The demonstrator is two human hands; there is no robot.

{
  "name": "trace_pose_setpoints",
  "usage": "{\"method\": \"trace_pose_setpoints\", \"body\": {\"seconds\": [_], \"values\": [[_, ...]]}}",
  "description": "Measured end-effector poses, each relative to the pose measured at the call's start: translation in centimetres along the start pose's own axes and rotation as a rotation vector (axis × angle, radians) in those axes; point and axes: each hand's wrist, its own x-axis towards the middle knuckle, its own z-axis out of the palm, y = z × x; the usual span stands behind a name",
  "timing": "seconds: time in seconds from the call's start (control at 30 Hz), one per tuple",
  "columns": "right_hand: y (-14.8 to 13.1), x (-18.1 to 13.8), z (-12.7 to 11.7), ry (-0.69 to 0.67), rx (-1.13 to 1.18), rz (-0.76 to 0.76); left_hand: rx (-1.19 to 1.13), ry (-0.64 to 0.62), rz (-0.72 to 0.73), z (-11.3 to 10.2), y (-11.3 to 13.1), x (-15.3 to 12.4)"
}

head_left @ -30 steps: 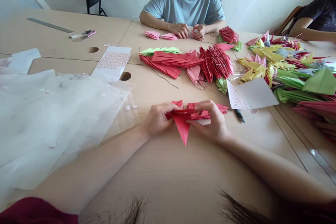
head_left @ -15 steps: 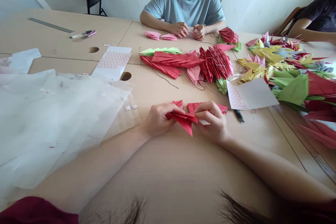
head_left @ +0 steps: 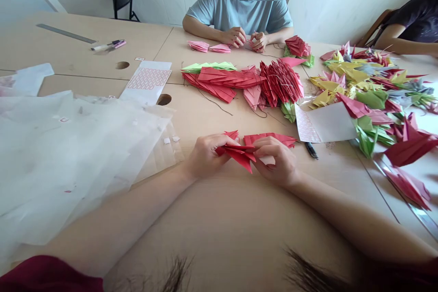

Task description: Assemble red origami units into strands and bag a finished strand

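Observation:
A red origami piece (head_left: 242, 154) with several pointed, layered flaps is held just above the table between my two hands. My left hand (head_left: 208, 155) is closed around its left side, thumb on top. My right hand (head_left: 278, 159) pinches its right end between thumb and fingers; the exact fold at the fingertips is partly hidden. Just behind the right hand lies a flat row of red folded paper (head_left: 270, 138), partly covered by the fingers. Another red pointed tip (head_left: 232, 135) shows behind the left hand.
Threaded bundles of red folded paper (head_left: 280, 83) lie ahead. Colourful origami (head_left: 372, 73) is heaped at right, beside a white card (head_left: 326, 121) and black pen (head_left: 311, 150). Translucent bags (head_left: 85, 146) cover the left. Across the table, a person in a blue shirt (head_left: 236, 4) handles paper.
My right fingers have shifted slightly on the red origami piece, whose lower flap has risen a little. At the right, the blurred green and red origami now lies spread out on the table.

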Motion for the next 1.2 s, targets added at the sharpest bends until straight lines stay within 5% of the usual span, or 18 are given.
{"method": "trace_pose_setpoints", "body": {"seconds": [0.33, 0.93, 1.2], "values": [[-0.3, 0.6, -0.3, -0.127, 0.053, 0.119, 0.025, -0.031, 0.11, 0.0, 0.6, 0.0], [-0.3, 0.8, -0.9, -0.002, 0.138, 0.29, 0.094, -0.046, 0.086, -0.4, 0.3, 0.5], [-0.2, 1.5, -2.0, 0.148, 0.101, 0.372, 0.272, 0.073, 0.026, -0.4, 0.2, 0.7]]}}
